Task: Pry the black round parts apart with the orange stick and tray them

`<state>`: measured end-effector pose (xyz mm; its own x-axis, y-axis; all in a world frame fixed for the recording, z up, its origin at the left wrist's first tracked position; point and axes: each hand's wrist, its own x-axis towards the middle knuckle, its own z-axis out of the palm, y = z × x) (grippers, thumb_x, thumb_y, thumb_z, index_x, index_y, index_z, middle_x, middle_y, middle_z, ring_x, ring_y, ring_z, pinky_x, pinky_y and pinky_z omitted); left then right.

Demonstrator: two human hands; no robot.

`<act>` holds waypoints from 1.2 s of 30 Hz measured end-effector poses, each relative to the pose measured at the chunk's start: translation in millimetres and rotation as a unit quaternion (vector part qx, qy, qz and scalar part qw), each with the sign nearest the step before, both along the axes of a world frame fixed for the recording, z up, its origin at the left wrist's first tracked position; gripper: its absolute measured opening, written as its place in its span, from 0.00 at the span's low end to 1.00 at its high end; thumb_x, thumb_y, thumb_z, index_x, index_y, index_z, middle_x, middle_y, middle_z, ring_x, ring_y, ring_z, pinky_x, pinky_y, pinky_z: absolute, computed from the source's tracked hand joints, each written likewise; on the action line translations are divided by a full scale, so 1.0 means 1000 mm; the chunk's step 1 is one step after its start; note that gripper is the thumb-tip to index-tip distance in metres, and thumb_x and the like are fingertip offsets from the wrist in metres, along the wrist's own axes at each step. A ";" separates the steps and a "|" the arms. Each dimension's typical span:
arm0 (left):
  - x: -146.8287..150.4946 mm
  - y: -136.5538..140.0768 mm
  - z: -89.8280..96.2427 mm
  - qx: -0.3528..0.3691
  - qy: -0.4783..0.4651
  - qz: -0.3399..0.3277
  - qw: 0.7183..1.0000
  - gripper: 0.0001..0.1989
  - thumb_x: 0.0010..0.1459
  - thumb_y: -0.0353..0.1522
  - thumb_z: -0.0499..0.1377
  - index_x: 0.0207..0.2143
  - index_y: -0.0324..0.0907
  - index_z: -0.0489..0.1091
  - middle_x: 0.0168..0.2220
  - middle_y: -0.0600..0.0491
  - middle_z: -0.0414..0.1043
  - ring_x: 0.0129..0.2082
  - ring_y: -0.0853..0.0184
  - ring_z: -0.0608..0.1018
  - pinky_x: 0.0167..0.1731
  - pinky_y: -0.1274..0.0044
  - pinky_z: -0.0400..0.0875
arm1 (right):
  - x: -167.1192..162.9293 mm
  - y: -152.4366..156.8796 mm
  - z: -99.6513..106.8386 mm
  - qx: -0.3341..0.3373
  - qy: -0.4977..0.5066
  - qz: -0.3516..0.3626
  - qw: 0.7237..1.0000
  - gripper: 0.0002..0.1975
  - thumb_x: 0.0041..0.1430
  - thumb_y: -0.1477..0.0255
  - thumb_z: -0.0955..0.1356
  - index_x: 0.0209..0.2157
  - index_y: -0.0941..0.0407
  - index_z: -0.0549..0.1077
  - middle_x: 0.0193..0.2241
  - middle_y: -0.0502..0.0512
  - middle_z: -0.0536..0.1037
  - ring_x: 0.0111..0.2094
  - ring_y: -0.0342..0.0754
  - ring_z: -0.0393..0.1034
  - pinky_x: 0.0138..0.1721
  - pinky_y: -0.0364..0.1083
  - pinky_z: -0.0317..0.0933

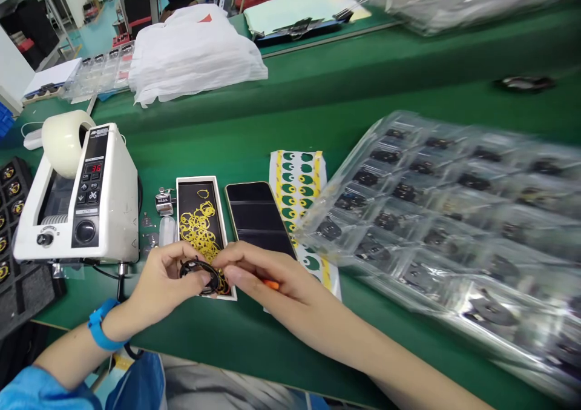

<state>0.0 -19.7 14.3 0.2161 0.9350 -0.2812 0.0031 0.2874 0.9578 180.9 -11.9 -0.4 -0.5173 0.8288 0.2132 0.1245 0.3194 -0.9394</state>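
Observation:
My left hand [170, 283] grips a small black ring-shaped part [204, 273] between thumb and fingers, just above the near end of a shallow white-rimmed box [231, 290]. Tangled thin yellow rings [198, 228] lie on the box's dark floor. My right hand [281, 286] meets the part's right edge with its thumb and index finger pinched. A bit of an orange object [271, 284] shows under its curled fingers; the rest is hidden, so its kind is unclear. Right of the box, a dark-screened phone [256, 216] lies partly behind my right hand.
A white tape dispenser [113, 198] stands left, beside a black tray of round parts [13, 189]. A small metal counter [164, 202] is by the box. A yellow-and-white sticker sheet [297, 180] and large clear compartment trays [426, 216] lie right. White sheets [190, 52] are stacked behind.

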 end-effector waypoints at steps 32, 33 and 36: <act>-0.005 -0.003 -0.010 -0.051 -0.010 0.032 0.998 0.20 0.49 0.46 0.67 0.27 0.38 0.70 0.19 0.57 0.64 0.19 0.74 0.69 0.15 0.85 0.58 | -0.010 -0.006 -0.001 -0.110 -0.042 0.010 0.993 0.19 0.69 0.61 0.55 0.24 0.52 0.51 0.20 0.44 0.52 0.21 0.42 0.47 0.21 0.42 0.45; -0.006 -0.003 -0.010 -0.043 -0.010 0.025 0.999 0.19 0.50 0.45 0.67 0.26 0.38 0.69 0.19 0.57 0.64 0.19 0.74 0.69 0.14 0.84 0.58 | -0.011 -0.006 -0.001 -0.113 -0.042 0.011 0.993 0.19 0.69 0.60 0.55 0.24 0.52 0.51 0.20 0.44 0.52 0.21 0.42 0.47 0.21 0.42 0.45; -0.007 -0.002 -0.010 -0.020 -0.008 0.017 1.000 0.20 0.51 0.45 0.66 0.24 0.38 0.66 0.18 0.58 0.62 0.17 0.75 0.67 0.15 0.84 0.58 | -0.012 -0.008 -0.001 -0.130 -0.045 0.014 0.990 0.21 0.68 0.57 0.55 0.23 0.53 0.51 0.20 0.44 0.53 0.21 0.42 0.48 0.22 0.42 0.46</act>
<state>-7.5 -21.8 4.1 0.1896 0.9298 -0.3155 -0.0230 0.3254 0.9453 168.8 -20.1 -1.6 -0.5476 0.8351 -0.0534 0.2070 0.0734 -0.9756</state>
